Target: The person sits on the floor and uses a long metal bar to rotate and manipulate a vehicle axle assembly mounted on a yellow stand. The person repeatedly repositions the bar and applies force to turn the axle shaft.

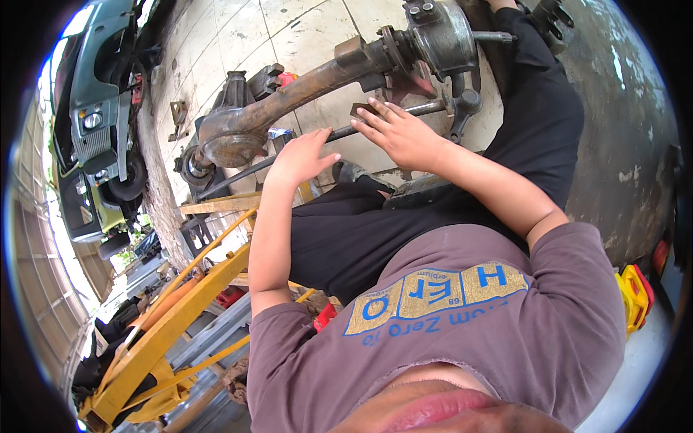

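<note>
A long dark steel rod (263, 162) runs beside a rusty vehicle axle (303, 86) on the floor in front of me. My right hand (404, 137) reaches over the rod, its fingers fanned out. Under its fingertips is a small brown sheet that looks like sandpaper (360, 109), pressed against the rod; my thumb is hidden. Farther left along the rod, my left hand (303, 155) rests its fingertips on it, with the thumb stretched apart. The axle's round differential housing (231, 148) lies at the left end, and a large metal hub (444, 40) at the right end.
Pale floor tiles (238, 36) lie beyond the axle. A yellow metal frame (173, 317) stands close to my left arm. At the far left is a parked green vehicle (97, 123). My legs in black trousers (538, 108) surround the work area. A yellow-and-red object (635, 299) is at the right.
</note>
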A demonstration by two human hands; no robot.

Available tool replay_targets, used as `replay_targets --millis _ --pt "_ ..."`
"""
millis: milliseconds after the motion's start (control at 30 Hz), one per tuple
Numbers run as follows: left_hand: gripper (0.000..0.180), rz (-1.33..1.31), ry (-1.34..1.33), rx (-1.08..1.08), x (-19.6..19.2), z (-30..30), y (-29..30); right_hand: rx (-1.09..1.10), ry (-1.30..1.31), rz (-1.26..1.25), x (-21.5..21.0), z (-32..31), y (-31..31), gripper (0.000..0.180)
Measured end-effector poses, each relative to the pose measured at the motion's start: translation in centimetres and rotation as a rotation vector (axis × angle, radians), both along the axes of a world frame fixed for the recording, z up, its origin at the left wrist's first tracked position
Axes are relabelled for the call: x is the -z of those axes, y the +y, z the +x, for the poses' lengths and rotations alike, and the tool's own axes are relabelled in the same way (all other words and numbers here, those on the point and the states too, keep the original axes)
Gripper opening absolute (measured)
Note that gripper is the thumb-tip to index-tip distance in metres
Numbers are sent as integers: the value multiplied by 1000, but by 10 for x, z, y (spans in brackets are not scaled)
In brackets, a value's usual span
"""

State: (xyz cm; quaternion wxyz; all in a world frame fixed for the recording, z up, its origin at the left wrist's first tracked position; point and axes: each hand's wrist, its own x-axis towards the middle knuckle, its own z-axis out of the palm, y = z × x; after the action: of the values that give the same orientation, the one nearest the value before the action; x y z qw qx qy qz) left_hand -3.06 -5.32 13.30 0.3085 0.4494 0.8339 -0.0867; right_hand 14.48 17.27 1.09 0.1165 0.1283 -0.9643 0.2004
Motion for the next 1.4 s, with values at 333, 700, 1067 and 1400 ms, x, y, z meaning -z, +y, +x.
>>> replay_targets --millis 333,700,1067,1400 --pt "70 101 -48 -12 -34 14 -36 -172 -85 -28 -13 -4 33 81" --pt "69 -5 -59 26 -16 14 -35 -84 9 -73 -16 -24 15 60" --pt "72 -25 -169 70 -19 -13 -37 -46 -169 73 -14 -12 12 61" --pt "70 -58 -8 35 -12 -16 -38 -98 -120 -21 -18 -21 13 52"
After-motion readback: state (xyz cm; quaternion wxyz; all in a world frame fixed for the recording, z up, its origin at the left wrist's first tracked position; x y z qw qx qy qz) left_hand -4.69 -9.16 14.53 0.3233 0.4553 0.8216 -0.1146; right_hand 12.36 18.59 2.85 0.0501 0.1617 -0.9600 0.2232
